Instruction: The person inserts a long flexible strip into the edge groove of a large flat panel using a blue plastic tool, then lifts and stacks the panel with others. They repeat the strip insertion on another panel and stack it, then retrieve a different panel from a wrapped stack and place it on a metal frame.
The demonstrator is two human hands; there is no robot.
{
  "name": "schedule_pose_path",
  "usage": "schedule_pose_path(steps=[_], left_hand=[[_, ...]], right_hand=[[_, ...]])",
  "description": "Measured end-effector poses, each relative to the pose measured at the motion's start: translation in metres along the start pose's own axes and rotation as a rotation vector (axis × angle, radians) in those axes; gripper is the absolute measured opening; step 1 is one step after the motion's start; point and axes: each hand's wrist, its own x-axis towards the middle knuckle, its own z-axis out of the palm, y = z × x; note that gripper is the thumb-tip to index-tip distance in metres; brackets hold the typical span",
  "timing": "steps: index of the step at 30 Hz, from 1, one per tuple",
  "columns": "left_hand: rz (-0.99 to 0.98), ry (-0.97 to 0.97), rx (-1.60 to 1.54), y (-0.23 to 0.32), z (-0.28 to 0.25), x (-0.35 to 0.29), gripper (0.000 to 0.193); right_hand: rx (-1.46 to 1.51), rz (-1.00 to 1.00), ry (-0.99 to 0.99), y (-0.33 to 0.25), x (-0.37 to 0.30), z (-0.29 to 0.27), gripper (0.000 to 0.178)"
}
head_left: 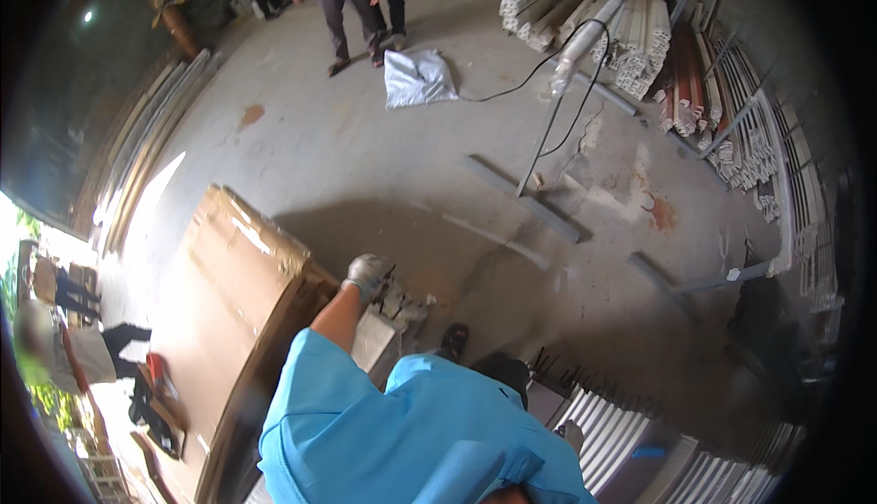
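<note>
My left hand (368,273), in a pale grey glove, reaches forward beside the corner of a large cardboard-covered stack (224,275). Its fingers look curled, and a small dark thing shows at their tip, too small to name. Just below that hand, several pale, cut-looking pieces (402,307) lie heaped by a flat light-coloured surface (373,339). My right hand (572,435), also gloved, is at the lower right, mostly covered by my blue sleeve. It is close to a row of white slats (607,431); whether it touches them cannot be told.
A metal stand (541,148) with floor bars and a black cable stands ahead. Bundled white profiles (644,42) and reddish ones (690,93) fill racks at right. A silvery sack (418,78) lies near people (343,1) at the back. Another person (78,358) is at left.
</note>
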Motion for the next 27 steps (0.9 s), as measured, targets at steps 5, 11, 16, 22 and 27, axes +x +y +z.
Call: schedule_pose_path(steps=[5,11,16,22,27], left_hand=[[-0.002,-0.391,0.095,0.138,0.125,0.021,0.039],[-0.069,-0.562,0.119,0.229,0.198,0.012,0.042],[-0.122,-0.455,0.082,0.229,0.216,0.041,0.039],[-0.279,-0.499,0.048,0.212,0.221,0.059,0.039],[-0.407,-0.529,0.155,0.245,0.224,0.074,0.038]], right_hand=[[0.005,0.082,-0.033,-0.033,0.035,0.023,0.016],[0.046,0.136,-0.021,-0.093,0.099,0.003,0.015],[0.095,0.16,0.016,-0.164,0.148,-0.025,0.015],[0.177,-0.076,0.061,-0.279,0.208,-0.042,0.014],[0.214,-0.101,-0.11,-0.324,0.252,-0.034,0.006]])
